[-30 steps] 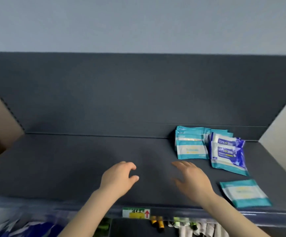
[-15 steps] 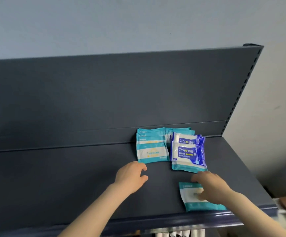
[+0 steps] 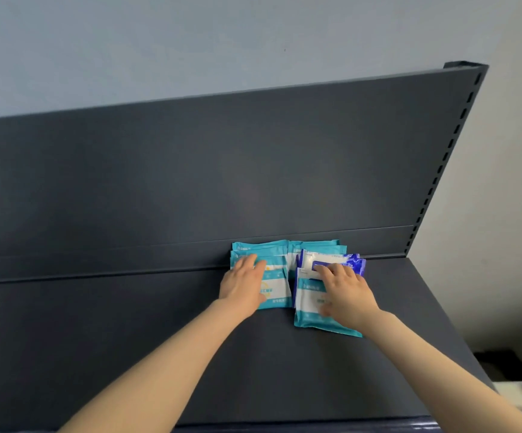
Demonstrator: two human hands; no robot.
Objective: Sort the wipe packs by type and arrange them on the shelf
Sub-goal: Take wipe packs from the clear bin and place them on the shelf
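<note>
Shelf (image 3: 128, 339) carries a loose teal pack (image 3: 308, 314) at centre right of the frame, its long axis running front to back. The right hand (image 3: 345, 292) lies flat on top of it with fingers stretched, tips reaching the blue packs (image 3: 354, 264) behind. Its matching teal stack (image 3: 273, 276) sits just left, pressed by the flat left hand (image 3: 244, 284), so the pack likely has to go leftward, and the right hand is nearer

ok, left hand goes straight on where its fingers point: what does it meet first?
The left hand would likely meet the rear teal packs of the stack under it, then the back panel; depth unclear.
</note>
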